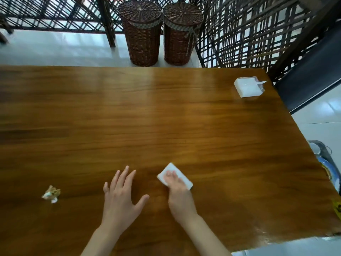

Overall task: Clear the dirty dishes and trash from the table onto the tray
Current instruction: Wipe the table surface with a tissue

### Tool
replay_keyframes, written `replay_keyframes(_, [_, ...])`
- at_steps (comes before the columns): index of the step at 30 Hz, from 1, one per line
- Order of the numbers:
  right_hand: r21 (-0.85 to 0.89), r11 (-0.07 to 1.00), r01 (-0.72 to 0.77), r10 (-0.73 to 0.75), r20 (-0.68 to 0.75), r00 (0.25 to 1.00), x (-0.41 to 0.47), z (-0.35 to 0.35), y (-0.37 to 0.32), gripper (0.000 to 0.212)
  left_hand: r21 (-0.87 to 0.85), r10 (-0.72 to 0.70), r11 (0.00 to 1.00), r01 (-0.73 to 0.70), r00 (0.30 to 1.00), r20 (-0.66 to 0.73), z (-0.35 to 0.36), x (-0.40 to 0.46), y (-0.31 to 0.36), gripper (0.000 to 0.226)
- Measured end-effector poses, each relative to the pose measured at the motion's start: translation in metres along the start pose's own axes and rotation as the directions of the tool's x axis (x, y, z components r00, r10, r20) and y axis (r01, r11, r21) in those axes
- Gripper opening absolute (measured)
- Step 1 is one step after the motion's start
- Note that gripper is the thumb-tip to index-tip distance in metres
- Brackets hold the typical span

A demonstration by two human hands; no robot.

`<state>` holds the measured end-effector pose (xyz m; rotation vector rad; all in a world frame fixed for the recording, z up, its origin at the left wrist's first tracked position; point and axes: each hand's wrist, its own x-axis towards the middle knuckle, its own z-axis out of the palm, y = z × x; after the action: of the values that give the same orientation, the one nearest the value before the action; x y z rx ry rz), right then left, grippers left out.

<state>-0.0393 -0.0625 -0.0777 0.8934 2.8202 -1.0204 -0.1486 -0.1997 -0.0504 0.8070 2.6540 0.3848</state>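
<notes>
The right hand (pixel 177 189) lies flat on a white sponge block (pixel 174 175), fingers straight and pressing it onto the wooden table (pixel 166 111). The left hand (pixel 121 196) is spread open just beside it, palm down and holding nothing; whether it touches the wood cannot be told. Well to the left lies a crumpled scrap of trash (pixel 50 194). A stack of white napkins (pixel 248 86) sits near the far right corner. Off the table's right edge, what looks like a tray (pixel 326 156) of dishes shows partly. Two wicker baskets (pixel 142 34) stand beyond the far edge.
</notes>
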Motion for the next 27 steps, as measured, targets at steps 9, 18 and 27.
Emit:
replay_keyframes(9, [-0.044, 0.985, -0.166, 0.154, -0.204, 0.967, -0.022, 0.040, -0.070, 0.030, 0.009, 0.124, 0.992, -0.124, 0.992, 0.022, -0.039, -0.009, -0.078, 0.081])
replay_keyframes(18, [-0.124, 0.944, -0.304, 0.267, -0.250, 0.931, -0.016, 0.042, -0.079, 0.020, 0.005, 0.152, 0.988, -0.152, 0.988, 0.011, -0.054, -0.026, -0.114, 0.079])
replay_keyframes(27, [-0.300, 0.940, -0.159, 0.080, -0.261, 0.962, -0.036, 0.042, -0.082, 0.013, -0.028, 0.086, 0.996, -0.088, 0.994, -0.065, -0.040, -0.073, -0.139, 0.077])
